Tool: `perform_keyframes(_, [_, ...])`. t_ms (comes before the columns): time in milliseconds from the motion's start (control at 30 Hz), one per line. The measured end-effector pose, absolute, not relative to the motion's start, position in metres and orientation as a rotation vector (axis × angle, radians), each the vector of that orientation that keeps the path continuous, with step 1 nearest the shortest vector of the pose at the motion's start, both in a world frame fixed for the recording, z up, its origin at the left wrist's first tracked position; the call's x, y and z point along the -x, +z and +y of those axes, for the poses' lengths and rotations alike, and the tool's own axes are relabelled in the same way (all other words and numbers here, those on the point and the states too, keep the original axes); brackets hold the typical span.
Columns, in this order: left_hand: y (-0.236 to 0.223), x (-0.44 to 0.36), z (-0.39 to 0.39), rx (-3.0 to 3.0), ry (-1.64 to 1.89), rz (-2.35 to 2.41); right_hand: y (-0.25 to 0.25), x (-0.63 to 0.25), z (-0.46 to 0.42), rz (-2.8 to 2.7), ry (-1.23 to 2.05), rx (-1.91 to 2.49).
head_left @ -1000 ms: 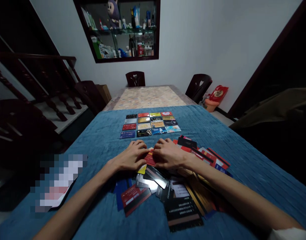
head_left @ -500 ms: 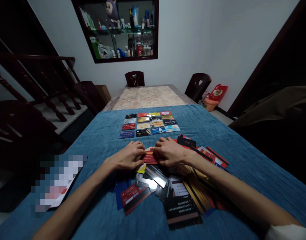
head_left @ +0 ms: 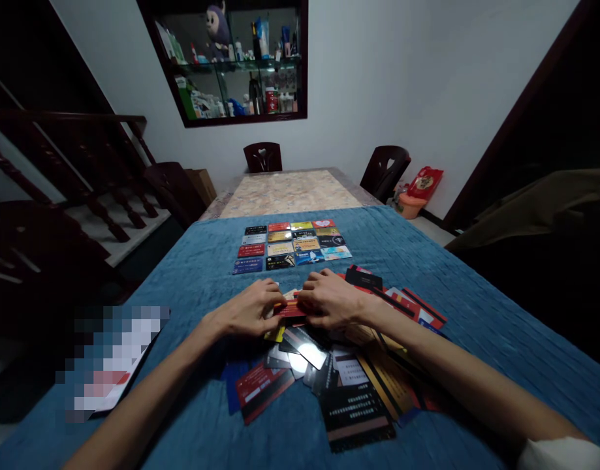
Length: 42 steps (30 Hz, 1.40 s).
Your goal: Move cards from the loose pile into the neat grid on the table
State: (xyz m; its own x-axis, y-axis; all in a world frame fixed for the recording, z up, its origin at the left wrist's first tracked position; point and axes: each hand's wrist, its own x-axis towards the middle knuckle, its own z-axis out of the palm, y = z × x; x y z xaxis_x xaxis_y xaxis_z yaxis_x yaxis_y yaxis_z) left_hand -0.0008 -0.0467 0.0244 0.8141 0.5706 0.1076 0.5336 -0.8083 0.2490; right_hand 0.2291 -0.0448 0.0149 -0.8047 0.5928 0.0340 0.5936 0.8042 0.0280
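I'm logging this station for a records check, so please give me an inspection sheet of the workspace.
Surface: blue cloth over the near part of the table; patterned tabletop shows beyond it.
Job's things: card grid, four rows of four; overlapping card pile nearer the person; red card between the hands.
Clutter: flat item, pixelated, on the cloth at the left.
Hands: left hand and right hand hold the red card at opposite ends.
Cables: nothing seen.
Surroundings: chairs, railing, stocked wall cabinet, red bag at the right.
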Motion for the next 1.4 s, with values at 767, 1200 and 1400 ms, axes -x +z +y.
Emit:
perform_keyframes(767, [0.016,0.008,-0.033,-2.64,0.369,0.958,0.007,-0.233,-0.03,-2.797,0.041,1.153])
perform_keyframes(1200, [0.011,0.009,-0.032,-2.626,0.507,0.952,0.011,-0.243,-0.024,-2.469,0.25,1.066])
perform_keyframes(1400, [0.007,0.006,-0.033,-2.608,0.524,0.938,0.008,-0.24,-0.024,-2.292,0.306,0.91])
